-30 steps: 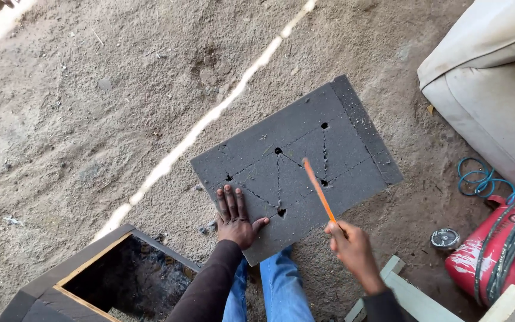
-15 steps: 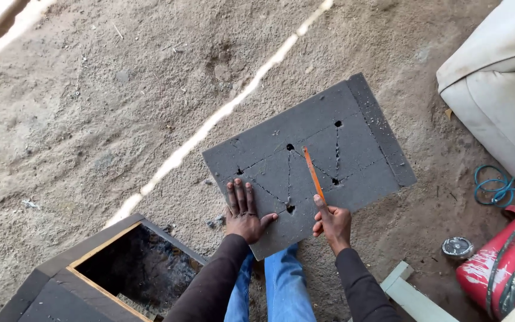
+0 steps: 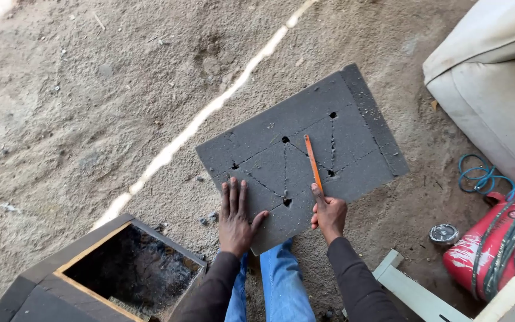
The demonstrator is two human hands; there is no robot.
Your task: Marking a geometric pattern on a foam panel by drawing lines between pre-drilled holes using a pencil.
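Head view. The ground [image 3: 78, 113] is bare packed earth with grit and small stones. A narrow strip of sunlight [image 3: 210, 110] crosses it diagonally from the upper middle to the lower left. At the upper right lies a pale cushion [image 3: 490, 77]. Below it, at the right edge, a red tank [image 3: 484, 256] lies on its side with a blue hose [image 3: 478, 179] coiled just beside it and more hose draped over it. A small round cap [image 3: 445, 234] sits on the earth near the tank. A white wooden piece [image 3: 415, 289] lies at the lower right.

Containers: a dark box [image 3: 99, 277] with a light wooden inner rim stands at the lower left. Its top is open; the inside is black and charred-looking, and its contents cannot be made out.

Work piece: a dark grey board [image 3: 353, 125] lies flat on the ground at centre, turned at an angle. It carries several small round holes joined by scored lines.

Grip: the left hand [image 3: 235, 216] lies palm-down on the near edge of the board, fingers spread flat, holding nothing. The right hand [image 3: 329, 216] is closed around the near end of an orange saw blade [image 3: 312, 161]. The blade lies on the board, pointing away from the person, alongside one scored line. Blue trousers [image 3: 281, 286] show between the forearms.
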